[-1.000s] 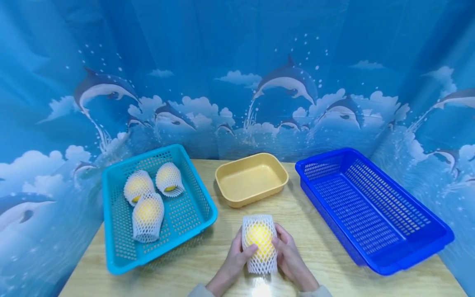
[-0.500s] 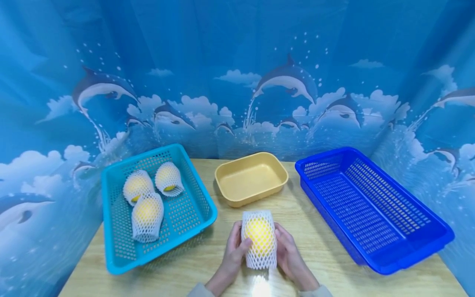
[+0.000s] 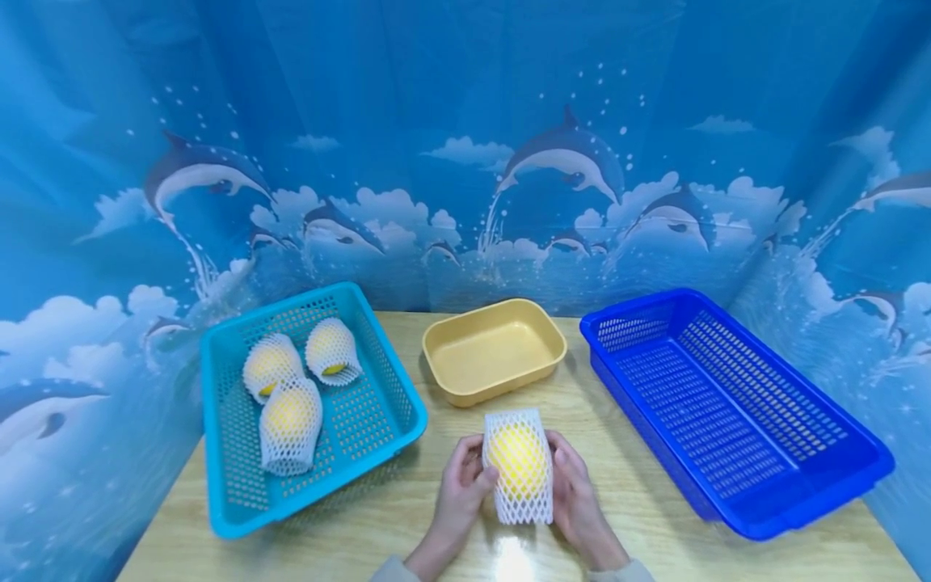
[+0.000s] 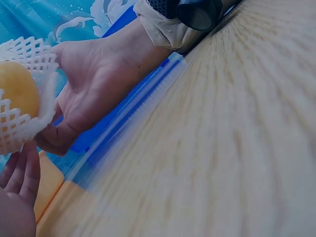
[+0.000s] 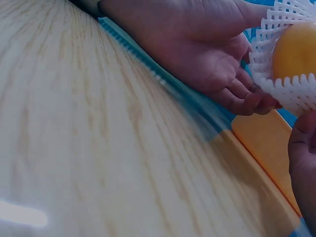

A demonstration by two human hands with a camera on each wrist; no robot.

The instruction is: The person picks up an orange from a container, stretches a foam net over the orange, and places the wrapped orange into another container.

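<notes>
A yellow fruit in a white foam net sleeve (image 3: 519, 465) is held between both hands, above the front of the table in the head view. My left hand (image 3: 460, 485) grips its left side, thumb on the front of the net and fingers behind. On the opposite side my right hand (image 3: 576, 493) holds the sleeve by its edge, its fingers partly hidden. The left wrist view shows the sleeve's open end, with the smooth fruit (image 4: 17, 89) inside. Three more netted fruits (image 3: 291, 416) lie in the teal basket (image 3: 313, 508) on the left.
Behind the hands sits a shallow yellow tray (image 3: 494, 356) with nothing in it. To the right stands a blue plastic basket (image 3: 655, 420), also without contents. A curtain (image 3: 436, 121) printed with dolphins surrounds the wooden table (image 3: 378, 517) at the back and sides.
The netted fruit has shifted slightly away from me and a little to the right. My right thumb has slid from the front of the net to its edge.
</notes>
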